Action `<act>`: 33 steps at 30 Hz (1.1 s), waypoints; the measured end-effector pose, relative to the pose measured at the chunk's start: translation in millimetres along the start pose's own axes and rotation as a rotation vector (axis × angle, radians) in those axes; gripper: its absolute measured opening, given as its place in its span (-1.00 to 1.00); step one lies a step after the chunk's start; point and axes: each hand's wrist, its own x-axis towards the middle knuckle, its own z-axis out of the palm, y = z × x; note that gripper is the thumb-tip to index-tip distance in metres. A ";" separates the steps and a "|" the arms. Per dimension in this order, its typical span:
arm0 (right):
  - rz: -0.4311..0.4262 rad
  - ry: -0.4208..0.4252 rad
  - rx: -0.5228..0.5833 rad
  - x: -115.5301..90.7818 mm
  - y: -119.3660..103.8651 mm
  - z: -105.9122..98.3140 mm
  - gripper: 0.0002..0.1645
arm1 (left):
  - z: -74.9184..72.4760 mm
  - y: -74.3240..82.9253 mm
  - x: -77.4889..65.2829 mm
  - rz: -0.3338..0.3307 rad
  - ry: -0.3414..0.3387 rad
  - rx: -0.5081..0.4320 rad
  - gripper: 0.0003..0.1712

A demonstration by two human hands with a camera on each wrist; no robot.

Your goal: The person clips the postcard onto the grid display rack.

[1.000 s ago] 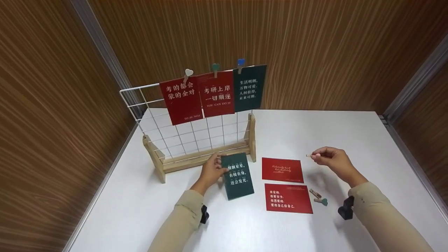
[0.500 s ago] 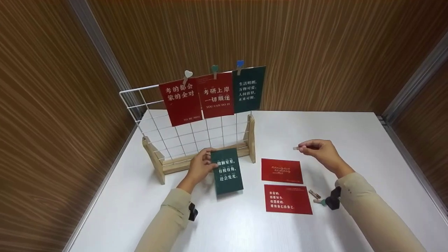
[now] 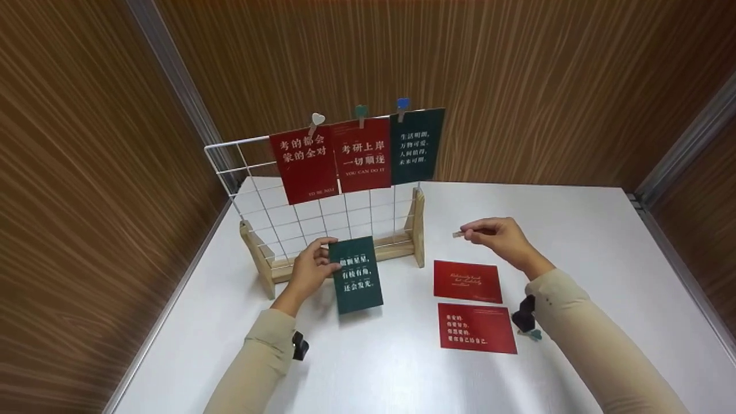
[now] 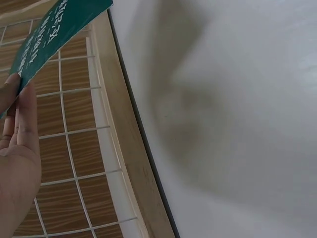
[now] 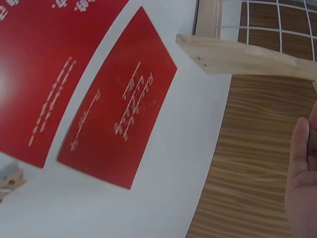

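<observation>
Pinching green card [image 3: 357, 279] reading "还会发光" in left hand [image 3: 309, 270], wooden clip [image 3: 458, 234] in right hand [image 3: 501, 240]; red card [image 3: 364, 152] on wire grid [image 3: 236, 142] reads "YOU CAN DO IT".

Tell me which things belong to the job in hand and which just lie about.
In the job:
dark green rectangular card, left hand
small pale clip, right hand
white wire grid, probably

Lying about, perhaps for later:
upper red rectangular card
lower red rectangular card
green heart-topped clip
</observation>
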 end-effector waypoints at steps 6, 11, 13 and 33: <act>-0.009 -0.044 -0.032 14.0 -8.6 18.0 -0.72 | -10.2 3.6 -3.4 -0.008 0.017 0.022 -0.39; -0.001 -0.073 -0.040 23.8 -18.8 32.5 -0.71 | -18.4 5.6 -4.9 -0.008 0.037 0.011 -0.38; -0.001 -0.081 -0.037 27.2 -22.3 37.9 -0.69 | -22.0 6.7 -5.5 -0.021 0.048 0.008 -0.38; -0.021 -0.109 -0.057 53.2 -48.9 89.5 -0.69 | -63.2 14.9 -16.8 -0.034 0.109 0.058 -0.36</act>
